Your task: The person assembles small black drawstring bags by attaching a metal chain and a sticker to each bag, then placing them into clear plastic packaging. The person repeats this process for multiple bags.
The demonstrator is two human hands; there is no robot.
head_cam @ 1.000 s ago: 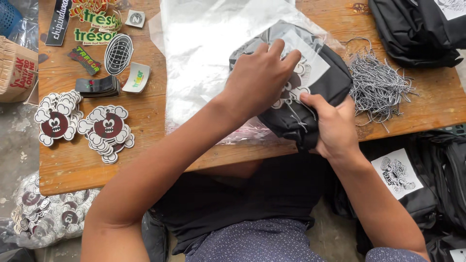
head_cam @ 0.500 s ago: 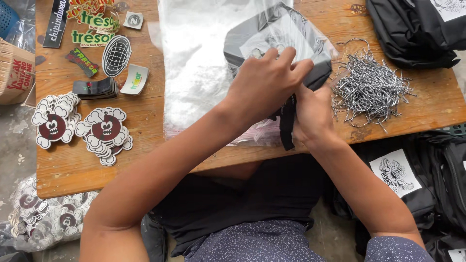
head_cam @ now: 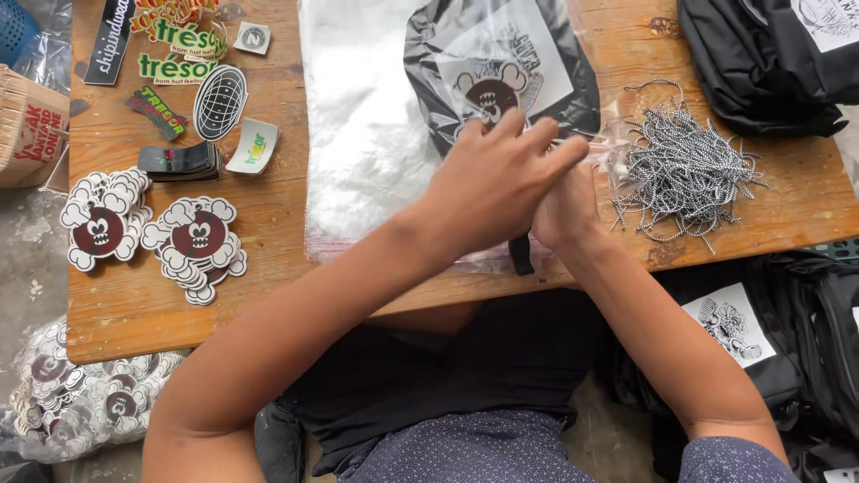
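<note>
A folded black garment with a white printed panel and a cartoon sticker lies inside a clear plastic bag on the wooden table. My left hand reaches across from the left and lies over the bag's near right edge, its fingertips pinching the clear plastic. My right hand sits curled just under and behind it at the same edge, its fingers hidden by the left hand. A black strap end sticks out below the hands.
A heap of black-and-white cords lies right of the hands. Piles of cartoon stickers and other stickers sit on the left. More black garments lie at the back right and beside the table on the right.
The black garment has slid away from the table's near edge and deeper into the clear bag. Both hands came off it and moved to the bag's near right edge.
</note>
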